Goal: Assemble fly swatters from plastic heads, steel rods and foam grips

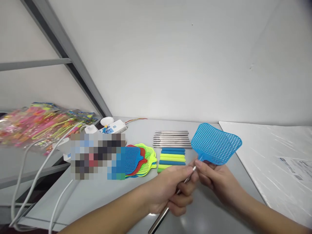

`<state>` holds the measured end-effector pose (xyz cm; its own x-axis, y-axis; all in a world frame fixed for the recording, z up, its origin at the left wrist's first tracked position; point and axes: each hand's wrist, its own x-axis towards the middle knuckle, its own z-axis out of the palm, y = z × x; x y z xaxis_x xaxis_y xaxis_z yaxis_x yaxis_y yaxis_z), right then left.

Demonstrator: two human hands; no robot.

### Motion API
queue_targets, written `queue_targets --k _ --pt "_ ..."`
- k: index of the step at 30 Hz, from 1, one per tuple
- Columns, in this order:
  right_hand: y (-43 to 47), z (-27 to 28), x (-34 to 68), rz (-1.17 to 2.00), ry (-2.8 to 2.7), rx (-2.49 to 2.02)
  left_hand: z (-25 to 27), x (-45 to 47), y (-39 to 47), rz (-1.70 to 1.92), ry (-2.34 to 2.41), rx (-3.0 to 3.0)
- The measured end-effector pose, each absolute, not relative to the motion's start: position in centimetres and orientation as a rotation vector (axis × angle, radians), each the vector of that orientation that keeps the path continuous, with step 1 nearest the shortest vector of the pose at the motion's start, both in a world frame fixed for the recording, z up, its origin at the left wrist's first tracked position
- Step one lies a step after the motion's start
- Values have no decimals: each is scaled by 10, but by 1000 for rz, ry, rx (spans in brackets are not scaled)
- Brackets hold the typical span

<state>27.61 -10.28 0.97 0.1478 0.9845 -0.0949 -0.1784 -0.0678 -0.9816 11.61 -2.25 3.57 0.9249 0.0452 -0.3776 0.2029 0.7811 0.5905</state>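
My left hand (pixel 174 190) is closed around a shiny metal rod (pixel 159 219), which slants up from the lower middle of the view. In my right hand (pixel 216 180), the neck of a blue fly swatter head (pixel 215 143) is pinched between thumb and fingers. Both hands meet near the rod's thin tip, close to the swatter's neck; whether rod and neck touch I cannot tell. Left of my hands, several fly swatter heads (pixel 148 159) in blue, red and yellow-green overlap on the table. Coloured grip tubes (pixel 173 159) lie in a row beside them, partly behind my left hand.
Several metal rods (pixel 172 139) lie together behind the tubes. A white power strip (pixel 117 126) and white cables (pixel 36 175) are at the left. Bagged colourful items (pixel 48 125) sit beyond the table's left edge. White wrapped sheeting (pixel 280 156) lies on the right.
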Motion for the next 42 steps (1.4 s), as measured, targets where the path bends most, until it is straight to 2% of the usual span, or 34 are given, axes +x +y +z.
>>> queue_targets --k 9,19,27,35,42 --pt "-82 35 331 898 -674 -1150 41 110 -13 -151 353 697" --pt "-95 8 294 1166 -880 -1223 41 109 -15 -134 386 739" --pt "-74 36 359 736 -623 -1110 41 107 -9 -203 448 760" --pt "-86 19 315 1005 -742 -1116 40 105 -9 -219 512 734" --pt "-86 39 339 884 -731 -1128 47 106 -7 -182 522 799"
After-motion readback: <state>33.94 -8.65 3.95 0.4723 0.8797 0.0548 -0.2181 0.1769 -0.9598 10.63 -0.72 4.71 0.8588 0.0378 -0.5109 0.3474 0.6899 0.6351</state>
